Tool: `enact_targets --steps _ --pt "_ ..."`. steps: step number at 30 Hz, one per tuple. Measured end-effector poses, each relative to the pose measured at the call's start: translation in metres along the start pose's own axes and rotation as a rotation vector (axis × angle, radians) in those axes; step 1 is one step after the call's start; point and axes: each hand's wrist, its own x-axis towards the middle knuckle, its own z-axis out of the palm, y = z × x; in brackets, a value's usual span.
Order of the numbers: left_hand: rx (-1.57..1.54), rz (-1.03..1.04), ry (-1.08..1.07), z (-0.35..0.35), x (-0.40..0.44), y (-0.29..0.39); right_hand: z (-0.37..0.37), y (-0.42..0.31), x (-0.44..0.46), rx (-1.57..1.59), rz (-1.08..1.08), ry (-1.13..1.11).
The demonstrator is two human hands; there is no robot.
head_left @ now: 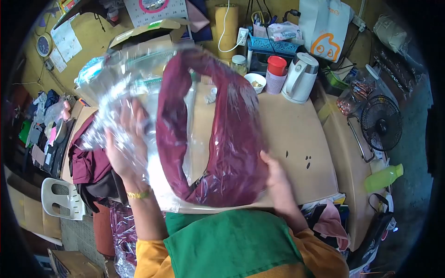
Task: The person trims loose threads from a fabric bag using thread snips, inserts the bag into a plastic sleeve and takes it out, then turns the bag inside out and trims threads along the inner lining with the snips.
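A maroon bag with a wide looped strap (236,139) is inside a clear plastic bag (111,120), held up over the tan table. My left hand (127,143) is behind the loose plastic at the left, its fingers seen through the film and bent against it. At the right edge of the maroon bag my right hand (276,176) grips the side, with the thumb in front and the other fingers hidden behind.
On the table (296,134) stand a white kettle (300,78), a red-lidded cup (276,74), a small bowl (256,82) and a jar (238,65). More maroon fabric (90,162) lies at the left edge. A black fan (381,123) is at the right.
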Motion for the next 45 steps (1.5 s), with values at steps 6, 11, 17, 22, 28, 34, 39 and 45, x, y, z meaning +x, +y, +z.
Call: enact_targets --steps 6,11,17,22,28,34,39,45 --pt "0.623 -0.054 0.732 -0.173 -0.126 0.016 -0.068 -0.098 0.013 -1.542 -0.396 0.471" --pt "1.678 0.277 0.368 -0.116 -0.120 0.018 -0.001 -0.084 0.041 -1.721 -0.642 0.116" --pt "2.267 -0.010 -0.528 -0.067 -0.088 -0.066 0.033 0.006 0.123 -2.130 -0.350 0.018" --pt "2.483 -0.384 -0.350 -0.147 -0.113 -0.044 0.020 0.012 0.106 -2.187 -0.160 -0.055" --pt "2.404 -0.913 -0.436 -0.089 -0.108 -0.021 0.048 -0.022 0.149 -2.032 0.133 -0.102" --pt "2.158 -0.526 0.021 -0.078 -0.075 0.020 0.005 0.006 0.173 -2.207 -0.499 0.083" --pt "2.313 0.337 0.149 -0.118 -0.037 0.018 0.005 0.006 0.167 -2.230 -0.532 0.038" --pt "1.736 0.104 0.322 -0.173 0.004 0.050 0.008 -0.002 0.164 -2.236 -0.513 -0.014"
